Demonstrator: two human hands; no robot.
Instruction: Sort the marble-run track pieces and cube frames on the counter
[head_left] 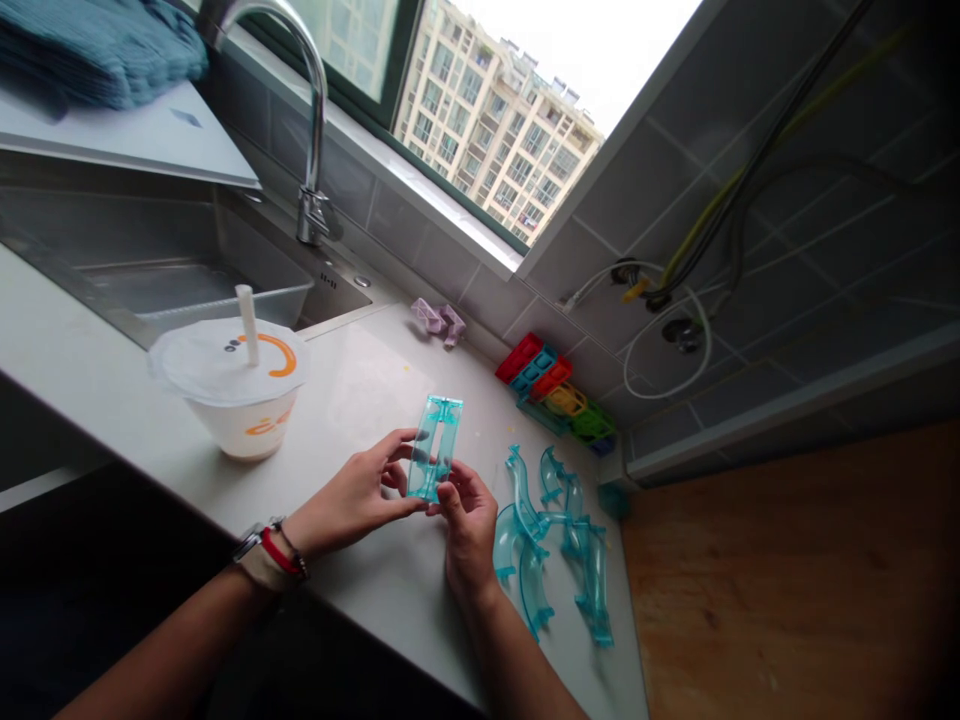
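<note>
A clear teal block (424, 452) is held up in front of the body, above the near part of the white desk (360, 375), between the cup (240, 425) on the left and the loose teal tracks (532, 585) on the right. By its look, it is judged to be light, stiff, thin-walled plastic, somewhat slippery on its smooth faces; the fine parts at its ends might be cracked or bent if squeezed hard. A hold is best taken on the long outer edges or the near corners, with only gentle pressure. The block is gripped in this way by the left hand (367, 490), whose fingers are closed on its left edge and near end, the thumb being laid low. Its near right corner is pinched by the fingers of the right hand (471, 520), with the thumb on top; how the fingertips behind are placed cannot be told. An oblong, box-like form is seen, glossy and see-through, with a pale slot down the middle and darker teal bands at both ends. It is held tilted, its far end raised.
</note>
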